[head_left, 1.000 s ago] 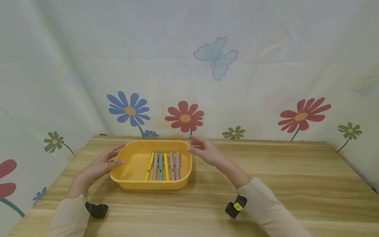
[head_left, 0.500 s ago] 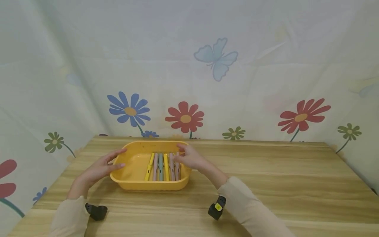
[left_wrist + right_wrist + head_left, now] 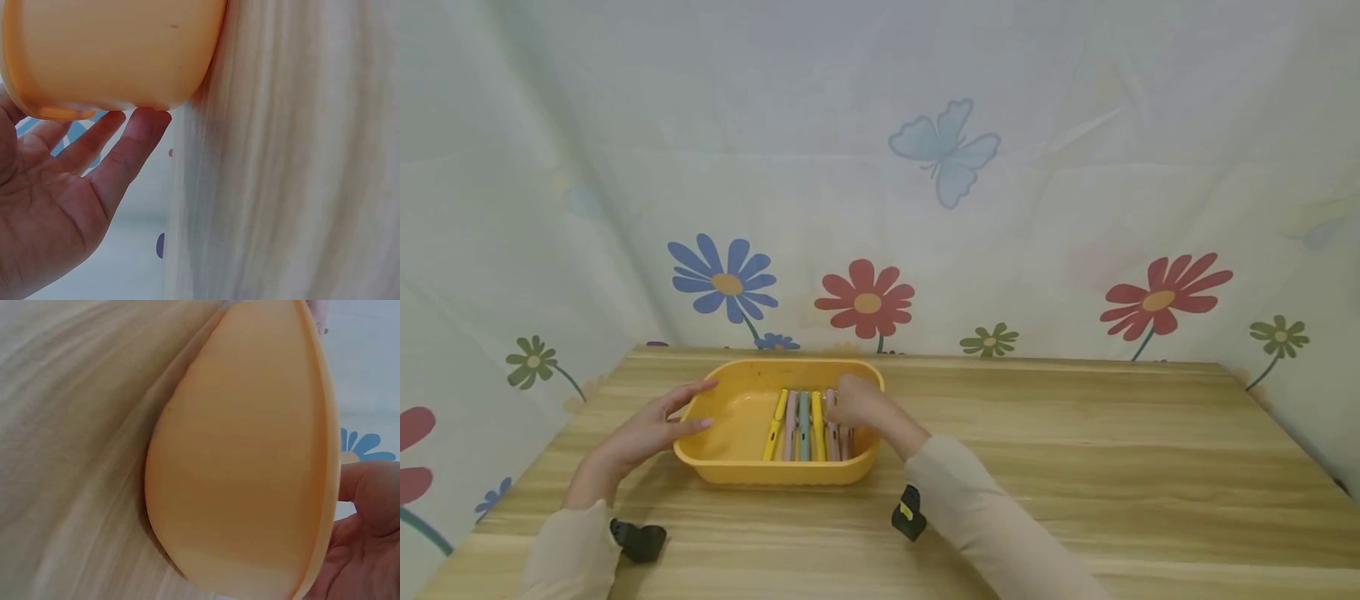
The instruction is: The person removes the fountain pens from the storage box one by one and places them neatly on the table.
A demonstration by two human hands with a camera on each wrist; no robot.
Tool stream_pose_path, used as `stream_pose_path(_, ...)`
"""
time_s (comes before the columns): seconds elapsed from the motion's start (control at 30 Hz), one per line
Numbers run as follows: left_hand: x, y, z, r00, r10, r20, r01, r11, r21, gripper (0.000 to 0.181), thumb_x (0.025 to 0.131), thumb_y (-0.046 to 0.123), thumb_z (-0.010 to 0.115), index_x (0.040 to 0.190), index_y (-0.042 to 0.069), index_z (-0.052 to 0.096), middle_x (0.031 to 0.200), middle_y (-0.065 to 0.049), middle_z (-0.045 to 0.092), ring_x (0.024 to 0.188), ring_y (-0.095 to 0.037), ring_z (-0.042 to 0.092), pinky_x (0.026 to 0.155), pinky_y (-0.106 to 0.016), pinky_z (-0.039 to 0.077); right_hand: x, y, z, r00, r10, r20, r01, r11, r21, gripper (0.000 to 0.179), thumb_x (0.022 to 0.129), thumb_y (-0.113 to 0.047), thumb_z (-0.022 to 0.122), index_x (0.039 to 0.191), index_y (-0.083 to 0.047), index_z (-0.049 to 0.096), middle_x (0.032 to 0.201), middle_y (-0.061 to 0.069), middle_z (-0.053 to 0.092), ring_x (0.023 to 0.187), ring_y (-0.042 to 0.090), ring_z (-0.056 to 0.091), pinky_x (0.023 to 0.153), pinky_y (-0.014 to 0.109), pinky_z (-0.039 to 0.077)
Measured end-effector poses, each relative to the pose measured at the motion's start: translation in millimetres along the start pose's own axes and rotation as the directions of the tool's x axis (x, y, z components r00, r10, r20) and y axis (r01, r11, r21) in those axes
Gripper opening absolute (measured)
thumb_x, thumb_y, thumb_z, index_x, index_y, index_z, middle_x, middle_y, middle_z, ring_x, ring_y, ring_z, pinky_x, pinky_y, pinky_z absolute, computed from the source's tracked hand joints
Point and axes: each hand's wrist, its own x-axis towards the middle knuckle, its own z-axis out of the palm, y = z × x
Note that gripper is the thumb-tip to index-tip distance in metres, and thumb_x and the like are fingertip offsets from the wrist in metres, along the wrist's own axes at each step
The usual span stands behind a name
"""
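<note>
Yellow rounded tub (image 3: 775, 472), slim pens (image 3: 805, 427) inside, left fingers (image 3: 125, 150) touching.

Both arms come in from the lower edge of the head view, in long sleeves of pale beige cloth, left (image 3: 572, 550) and right (image 3: 992, 525). The left forearm points forward, and the bare left hand (image 3: 651, 427) angles inward, thumb and fingers apart. From the left wrist, its fingers (image 3: 115, 172) look extended, with a gap between them. The right forearm slants forward and inward; the bare right hand (image 3: 859, 406) is bunched, knuckles uppermost, fingertips hidden. From the right wrist only part of that hand shows, one digit bent. Each wrist carries a small black device, left (image 3: 640, 542) and right (image 3: 908, 517).
</note>
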Motion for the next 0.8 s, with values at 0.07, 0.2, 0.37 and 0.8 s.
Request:
stream_pose_path(0.07,0.3,-0.3,-0.3,1.0,0.004,0.005,-0.004,1.0,-0.004,0.066,0.089,0.025,0.058,0.143,0.007,0.026,0.148,-0.026,0.009,0.13,-0.051,0.014,0.085,-0.049,0.047,2.6,-1.8,1.2,1.0,0.014,-0.006,-0.014,0.999,-0.039,0.029,0.083,-0.007,0.06,0.06,-0.009,0.041,0.056,0.001,0.041,0.048,0.012,0.041,0.043,0.02,0.035)
stream_pose_path(0.2,0.5,-1.4,-0.8,1.0,0.003,0.017,-0.002,1.0,-0.013,0.066,0.089,0.026,0.058,0.144,0.008,0.024,0.148,-0.026,0.007,0.129,-0.051,0.016,0.084,-0.047,0.048,5.2,-5.6,4.3,0.999,0.03,-0.019,-0.032,0.993,-0.112,0.025,0.082,-0.007,0.062,0.062,-0.007,0.047,0.058,0.003,0.046,0.05,0.012,0.043,0.044,0.02,0.037)
stream_pose_path(0.37,0.0,-3.1,-1.2,1.0,0.009,0.012,-0.008,1.0,-0.026,0.066,0.089,0.024,0.058,0.144,0.007,0.024,0.148,-0.027,0.008,0.128,-0.05,0.021,0.082,-0.044,0.05,5.0,-11.6,12.0,0.997,0.074,0.002,-0.071,0.959,-0.275,0.013,0.088,-0.011,0.058,0.076,-0.005,0.058,0.066,0.003,0.051,0.054,0.013,0.047,0.046,0.019,0.039)
stream_pose_path(0.8,0.1,-1.9,0.2,0.999,0.044,0.023,-0.043,0.998,-0.052,0.067,0.089,0.021,0.058,0.143,0.004,0.022,0.146,-0.03,0.006,0.124,-0.052,0.029,0.08,-0.043,0.051,9.1,-14.9,26.2,0.977,0.212,-0.018,-0.206,0.923,-0.326,0.01,0.09,-0.012,0.054,0.091,-0.005,0.061,0.072,0.005,0.053,0.056,0.014,0.051,0.046,0.021,0.043)
